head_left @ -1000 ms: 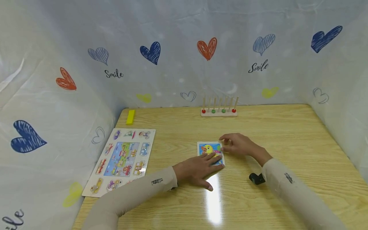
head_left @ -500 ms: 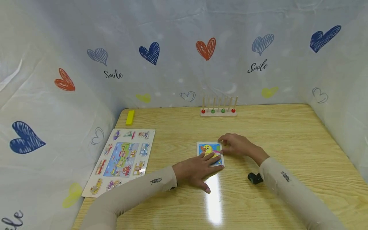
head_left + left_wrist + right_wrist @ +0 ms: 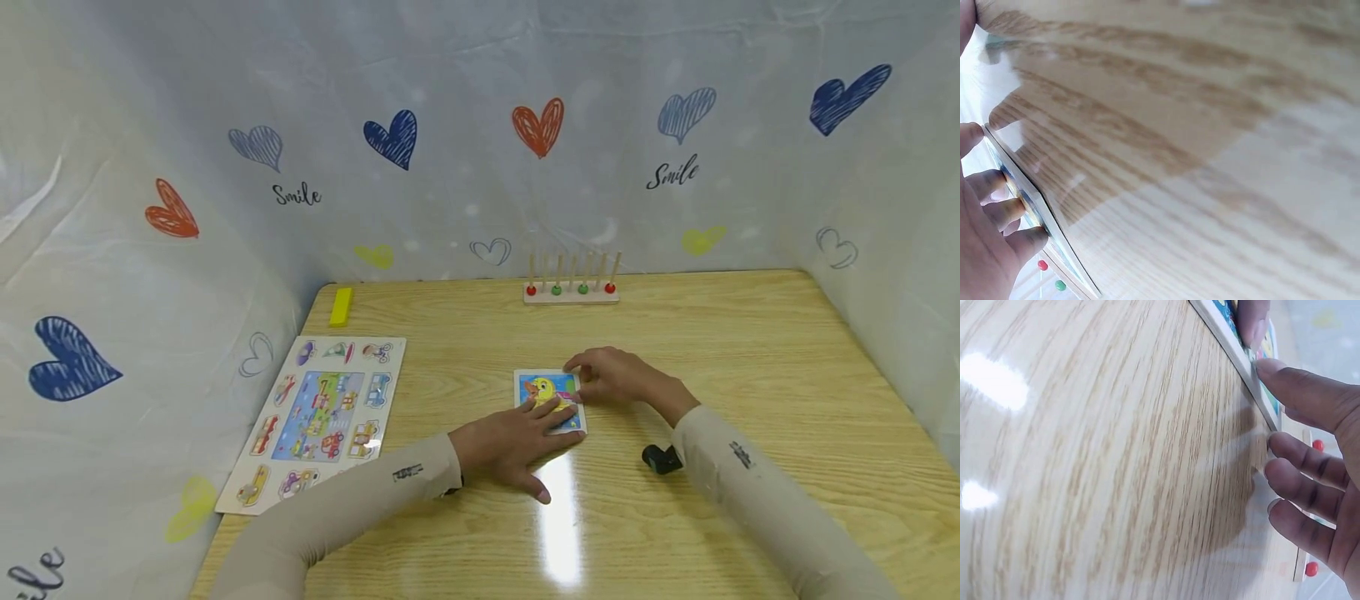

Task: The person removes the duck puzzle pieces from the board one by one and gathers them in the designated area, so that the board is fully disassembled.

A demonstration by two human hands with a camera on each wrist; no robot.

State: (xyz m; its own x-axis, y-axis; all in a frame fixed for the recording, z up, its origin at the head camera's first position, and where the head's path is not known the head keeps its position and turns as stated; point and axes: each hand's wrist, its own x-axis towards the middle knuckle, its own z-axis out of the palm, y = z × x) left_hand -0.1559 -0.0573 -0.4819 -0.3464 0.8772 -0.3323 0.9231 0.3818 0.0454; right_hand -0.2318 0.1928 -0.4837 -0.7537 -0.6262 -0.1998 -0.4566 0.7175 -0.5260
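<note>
A small square duck puzzle with a pale border lies flat mid-table. Over its lower part my left hand is spread, fingertips resting on the picture and thumb out to the side on the table. In the left wrist view, those fingers press on the face of the puzzle. My right hand is at the puzzle's upper right corner, fingers loosely bent. Seen from the right wrist, the thumb touches the border, the forefinger is mostly hidden behind it, and the other fingers hang beside the edge.
A pegboard puzzle with vehicle pieces lies on the left, partly under the left sleeve. Behind it is a yellow block. At the back stands a peg rack with red and green beads. Heart-printed sheeting walls the table.
My right hand has edged slightly left, its forefinger moving along the puzzle's top right corner. The left hand and the puzzle stay nearly still.
</note>
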